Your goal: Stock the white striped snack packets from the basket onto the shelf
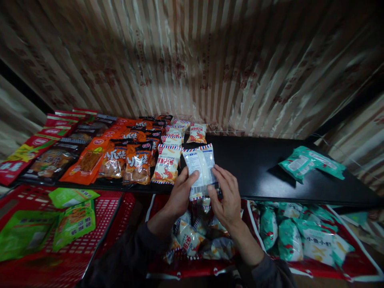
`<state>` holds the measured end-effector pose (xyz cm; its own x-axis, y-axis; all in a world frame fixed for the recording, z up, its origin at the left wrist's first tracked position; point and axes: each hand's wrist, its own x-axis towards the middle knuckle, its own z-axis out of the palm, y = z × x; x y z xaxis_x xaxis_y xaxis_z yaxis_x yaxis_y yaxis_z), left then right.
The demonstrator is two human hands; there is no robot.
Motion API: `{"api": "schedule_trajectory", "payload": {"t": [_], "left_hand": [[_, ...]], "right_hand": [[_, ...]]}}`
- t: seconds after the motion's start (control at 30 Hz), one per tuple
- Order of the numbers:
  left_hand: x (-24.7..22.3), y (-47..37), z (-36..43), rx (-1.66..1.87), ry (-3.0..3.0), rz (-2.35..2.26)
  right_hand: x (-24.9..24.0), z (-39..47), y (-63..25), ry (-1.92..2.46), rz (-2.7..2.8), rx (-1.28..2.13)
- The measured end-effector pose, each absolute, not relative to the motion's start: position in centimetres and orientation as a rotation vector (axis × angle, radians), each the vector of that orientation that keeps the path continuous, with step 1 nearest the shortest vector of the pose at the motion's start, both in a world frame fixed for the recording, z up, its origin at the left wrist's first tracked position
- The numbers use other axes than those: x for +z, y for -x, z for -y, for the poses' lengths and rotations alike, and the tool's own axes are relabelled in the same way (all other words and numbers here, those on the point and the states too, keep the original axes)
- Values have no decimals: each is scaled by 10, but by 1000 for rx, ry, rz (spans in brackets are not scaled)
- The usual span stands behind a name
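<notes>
Both hands grip one white snack packet point(200, 171) over the front edge of the black shelf point(258, 168); the left hand point(179, 195) closes on its lower left edge with the thumb on the printed back face; the right hand point(227, 197) closes on its lower right edge, fingers curled against the barcode area. The packet stands nearly upright, back side toward the camera, its top seal leaning toward the shelf.

Risk 1: the packet is held only by its lower edge; a loose pinch on slick film is likely to let it slide down into the red basket point(364, 262) below, where like packets point(189, 238) lie in a heap.

Risk 2: the row of white packets point(167, 164) lies just beside the held one on the left; a sideways sweep of the left hand could push that row out of line, and it in turn touches the orange packets point(138, 164).

Risk 3: the held packet shows its back face; laid flat as it stands, it would not match its neighbours, which lie face up.

Risk 4: the teal packet point(310, 163) lies alone well to the right on the shelf, apart from both hands; contact there is unlikely.

Risk 5: the light is low; print on the packet is hard to read, so a wrong orientation could pass unnoticed. The green packets point(73, 220) in the left basket point(114, 212) lie clear of both sleeves.
</notes>
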<state>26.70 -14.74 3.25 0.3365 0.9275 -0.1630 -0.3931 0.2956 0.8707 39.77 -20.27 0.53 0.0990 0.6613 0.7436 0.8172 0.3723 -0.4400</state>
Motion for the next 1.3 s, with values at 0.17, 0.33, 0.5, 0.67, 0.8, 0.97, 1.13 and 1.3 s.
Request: {"api": "schedule_trajectory", "payload": {"t": [0.17, 0.33, 0.5, 0.67, 0.8, 0.97, 1.13, 1.3], "left_hand": [[29, -269, 147, 994, -788, -753], [37, -270, 148, 1018, -821, -749], [47, -268, 148, 1042, -895, -824], [33, -269, 147, 984, -856, -722], [21, -270, 146, 973, -1000, -743], [20, -271, 148, 949, -1217, -799], [23, -270, 149, 942, -1362, -776], [19, -269, 146, 942, -1469, -927]], "right_hand": [[0, 201, -401, 1375, 1617, -143], [-1, 199, -400, 1365, 1629, -188], [-2, 199, -399, 1393, 1671, -166], [-8, 196, -399, 1481, 1722, -40], [-12, 193, -399, 1546, 1703, 90], [-10, 190, -399, 1556, 1508, 242], [-7, 184, -404, 1509, 1186, 457], [-12, 178, -411, 1368, 878, 688]]}}
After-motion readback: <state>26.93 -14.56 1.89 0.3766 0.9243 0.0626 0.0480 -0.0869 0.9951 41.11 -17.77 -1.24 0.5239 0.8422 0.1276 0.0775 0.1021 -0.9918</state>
